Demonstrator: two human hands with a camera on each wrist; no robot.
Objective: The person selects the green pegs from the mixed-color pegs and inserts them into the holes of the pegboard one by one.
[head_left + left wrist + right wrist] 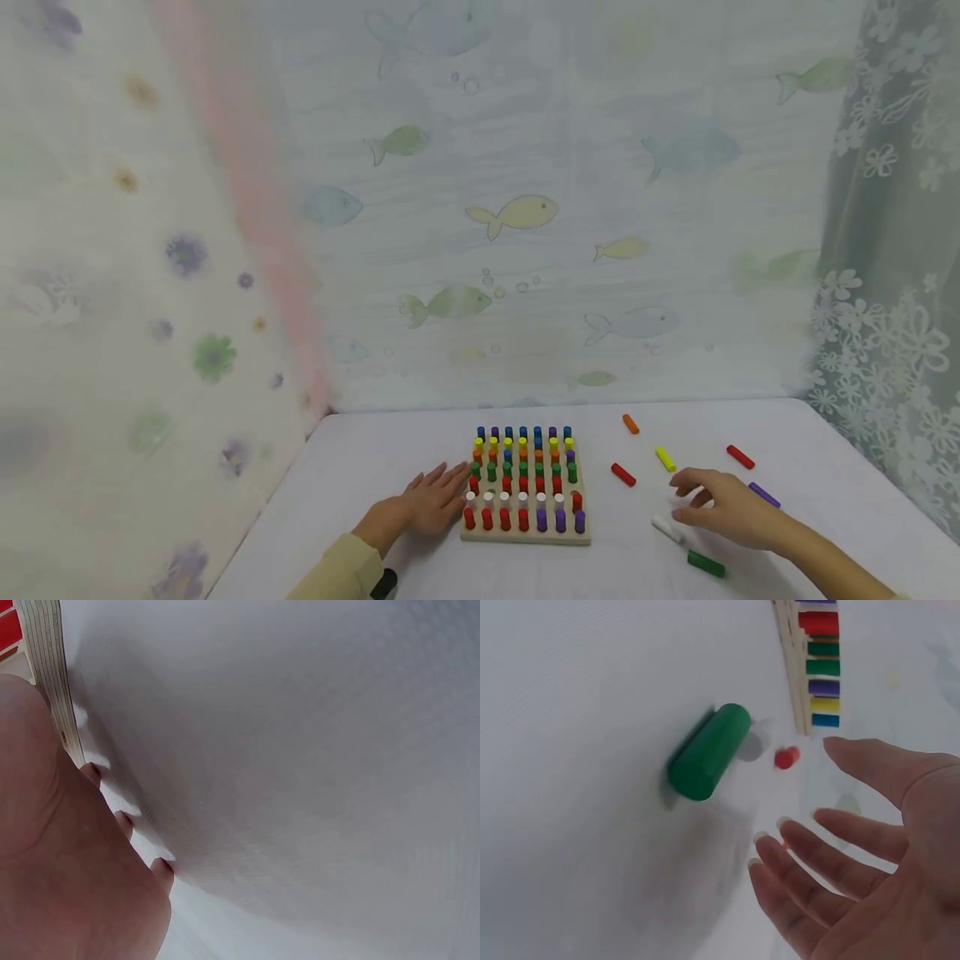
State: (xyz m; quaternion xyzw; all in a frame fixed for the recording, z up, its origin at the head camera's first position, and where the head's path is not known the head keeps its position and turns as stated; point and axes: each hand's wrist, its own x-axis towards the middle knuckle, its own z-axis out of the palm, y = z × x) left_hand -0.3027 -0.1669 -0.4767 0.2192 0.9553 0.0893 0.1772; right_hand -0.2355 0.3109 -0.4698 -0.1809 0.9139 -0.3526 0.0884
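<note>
Pegboard (pixel 527 533) sits at table centre, its rows filled with coloured pegs. My left hand (pixel 433 500) lies flat at the board's nine o'clock edge, fingers straight and released, touching the wood. My right hand (pixel 731 508) hovers at the board's three o'clock, fingers spread and relaxed, grasping nothing. Just beside it lie a white peg (pixel 667 528) and a green peg (pixel 706 563) at its seven o'clock, a purple peg (pixel 763 494) at two, and a yellow peg (pixel 665 458) at eleven.
</note>
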